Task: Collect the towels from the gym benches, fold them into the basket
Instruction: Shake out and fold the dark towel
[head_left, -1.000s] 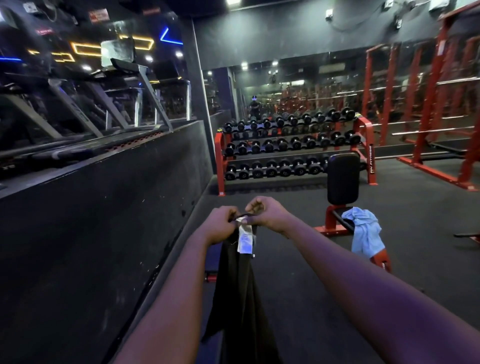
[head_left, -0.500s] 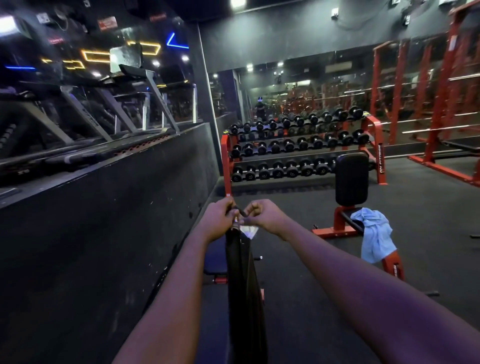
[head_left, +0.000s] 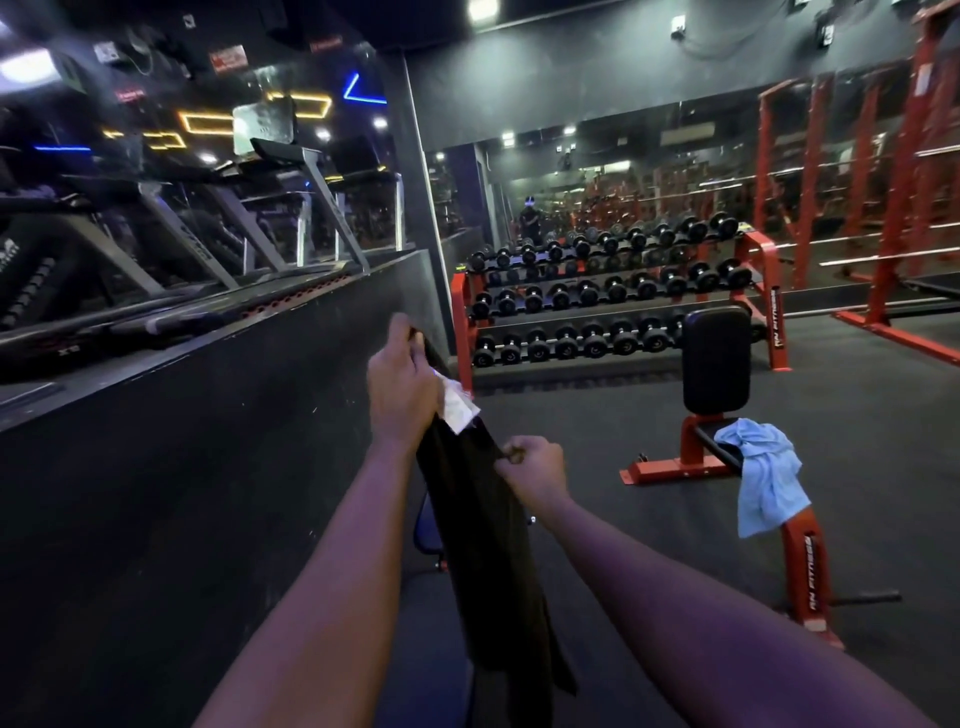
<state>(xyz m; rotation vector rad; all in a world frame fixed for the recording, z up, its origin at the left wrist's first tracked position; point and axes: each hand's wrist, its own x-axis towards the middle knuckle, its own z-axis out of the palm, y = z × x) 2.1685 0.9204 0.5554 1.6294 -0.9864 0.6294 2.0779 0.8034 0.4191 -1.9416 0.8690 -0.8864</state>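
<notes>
You're gripping the dark towel (head_left: 483, 545) top with your left hand (head_left: 402, 387), right hand (head_left: 535, 467) pinching its edge lower down, mid-fold; next probably halving it.

A plain black towel (head_left: 483, 545) w/ white tag (head_left: 457, 410) is being shown. A light-blue towel (head_left: 763, 473) is being seen on a bench (head_left: 802, 566) w/ red frame & black pad. Black dumbbells (head_left: 566, 340) are being framed by a red rack (head_left: 776, 332). Floor (head_left: 597, 415) is being seen dk grey.
</notes>
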